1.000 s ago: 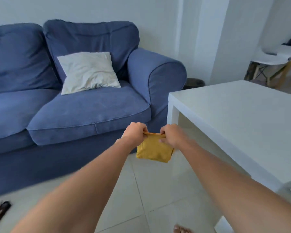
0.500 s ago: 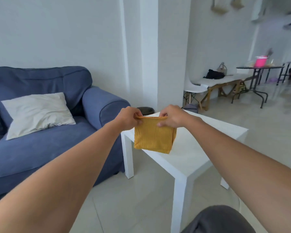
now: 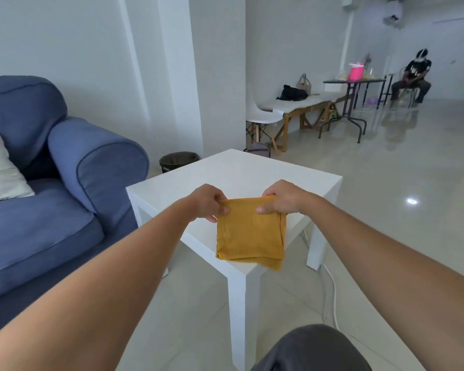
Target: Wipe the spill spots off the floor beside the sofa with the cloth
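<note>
At the centre of the frame both hands hold a folded mustard-yellow cloth point(image 3: 249, 232) up in the air by its top edge, the left hand point(image 3: 208, 202) pinching the upper left corner and the right hand point(image 3: 281, 199) pinching the upper right, so the cloth hangs down as a flat square in front of the white side table point(image 3: 252, 170). Its lower edge appears to hang over the table's near corner, though whether it touches the top cannot be told. The floor point(image 3: 193, 317) that needs wiping lies below the hands, toward the lower left of the frame, in the strip between the table leg and the blue sofa point(image 3: 65, 210); no spill spots are visible there from this angle. The left hand is on the sofa side, so it seems the nearer one to carry the cloth down, and the wiping likely calls for lowering well below the tabletop.
</note>
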Available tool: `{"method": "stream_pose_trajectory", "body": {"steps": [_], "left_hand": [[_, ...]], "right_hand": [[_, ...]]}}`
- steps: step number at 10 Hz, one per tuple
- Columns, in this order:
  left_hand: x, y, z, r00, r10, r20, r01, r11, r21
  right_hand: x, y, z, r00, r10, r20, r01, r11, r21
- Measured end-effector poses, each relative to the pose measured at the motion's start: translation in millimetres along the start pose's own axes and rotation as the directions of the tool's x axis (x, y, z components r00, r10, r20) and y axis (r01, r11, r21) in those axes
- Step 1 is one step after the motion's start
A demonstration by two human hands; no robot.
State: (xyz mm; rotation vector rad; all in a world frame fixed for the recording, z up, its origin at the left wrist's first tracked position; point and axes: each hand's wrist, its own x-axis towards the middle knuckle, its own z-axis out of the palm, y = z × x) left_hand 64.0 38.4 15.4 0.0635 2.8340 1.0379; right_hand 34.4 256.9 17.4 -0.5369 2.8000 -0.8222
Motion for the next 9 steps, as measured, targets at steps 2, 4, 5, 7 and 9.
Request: {"method": "stream_pose_trajectory", "body": {"steps": [2,4,5,7,9], "left_hand": [[45.2,-38.9,16.2,0.980,-0.075,-0.187,0.071,0.997,-0.026],[49.9,-50.1,26.3,0.948,-0.039,-0.314,0.090,0.985,0.149],[38.3,-50.0,39.9,0.953,0.052,-0.299,0.050,0.945,0.324],[17.6,-57.3,69.1,0.993,0.066,-0.100,-0.016,0.899,0.437],[16.9,-67.4,78.3,0.991,0.080,-0.109,-0.027,0.906,0.423]], "right_hand": [[46.2,17.0,41.6,0.978,0.001,-0.211,0.022,0.994,0.103],[57.4,23.0,59.8,0.924,0.012,-0.382,0.012,0.998,0.060],[40.4,20.9,70.0,0.926,-0.020,-0.377,0.014,1.000,-0.019],[13.9,24.0,95.5,0.982,-0.012,-0.187,-0.039,0.962,-0.270],[10.2,24.8,93.9,0.971,-0.029,-0.236,-0.014,0.984,-0.175]]}}
